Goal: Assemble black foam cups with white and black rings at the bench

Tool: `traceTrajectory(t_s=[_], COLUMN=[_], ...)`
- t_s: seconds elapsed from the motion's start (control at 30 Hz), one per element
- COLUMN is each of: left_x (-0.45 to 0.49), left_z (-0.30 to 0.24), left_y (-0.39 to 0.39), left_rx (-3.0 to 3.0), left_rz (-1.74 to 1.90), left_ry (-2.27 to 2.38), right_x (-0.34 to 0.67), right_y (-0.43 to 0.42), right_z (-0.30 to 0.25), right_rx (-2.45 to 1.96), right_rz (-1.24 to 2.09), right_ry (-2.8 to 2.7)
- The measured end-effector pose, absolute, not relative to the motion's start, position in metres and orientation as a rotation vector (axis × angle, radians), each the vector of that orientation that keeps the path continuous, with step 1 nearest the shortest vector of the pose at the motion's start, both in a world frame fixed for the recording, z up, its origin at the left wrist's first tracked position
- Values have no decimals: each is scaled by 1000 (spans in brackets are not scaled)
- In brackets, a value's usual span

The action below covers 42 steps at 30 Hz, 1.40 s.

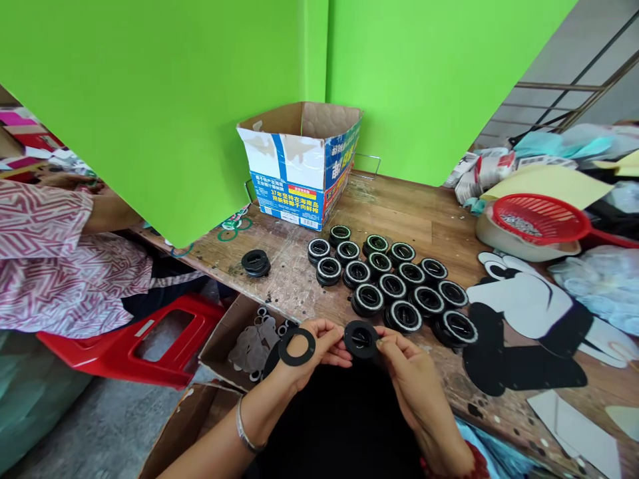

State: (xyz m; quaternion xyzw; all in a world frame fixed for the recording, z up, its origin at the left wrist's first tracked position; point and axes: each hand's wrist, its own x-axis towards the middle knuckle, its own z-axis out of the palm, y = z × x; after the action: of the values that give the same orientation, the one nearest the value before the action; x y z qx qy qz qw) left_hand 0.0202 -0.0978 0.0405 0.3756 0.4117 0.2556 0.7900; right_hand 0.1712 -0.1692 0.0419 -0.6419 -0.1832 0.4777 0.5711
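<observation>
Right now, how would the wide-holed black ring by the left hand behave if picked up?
The ring is probably light: it looks thin, with a wide hole. It seems fairly stiff, looking flat where it juts past the left hand. Flat-faced, it's likelier to slide than roll.

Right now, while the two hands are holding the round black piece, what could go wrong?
The flat black ring lies against the left hand; how firmly it is held is unclear, so it might slip, perhaps into the carton below. The round black piece is held at its edges by the left and right hand, so it could turn. The nearest stack stands just beyond the right hand; a knock might topple it.
</observation>
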Motion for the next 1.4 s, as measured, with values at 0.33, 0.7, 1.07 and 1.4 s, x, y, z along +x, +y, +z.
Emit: traceTrajectory(t_s=[0.33, 0.7, 1.07, 1.4], left_x=[20, 21, 29, 51], left_z=[37, 41, 44, 41], left_y=[-99, -98, -82, -71], left_rx=[803, 847, 933, 1043], left_rz=[554, 529, 369, 302], left_ry=[880, 909, 886, 916], right_x=[170, 170, 186, 178], right_y=[-169, -169, -174, -153], right_z=[39, 39, 43, 35], right_rx=[-1504, -1641, -1893, -1740], right_rz=[1113, 970, 953, 1224], right_ry=[-413, -658, -1092, -764])
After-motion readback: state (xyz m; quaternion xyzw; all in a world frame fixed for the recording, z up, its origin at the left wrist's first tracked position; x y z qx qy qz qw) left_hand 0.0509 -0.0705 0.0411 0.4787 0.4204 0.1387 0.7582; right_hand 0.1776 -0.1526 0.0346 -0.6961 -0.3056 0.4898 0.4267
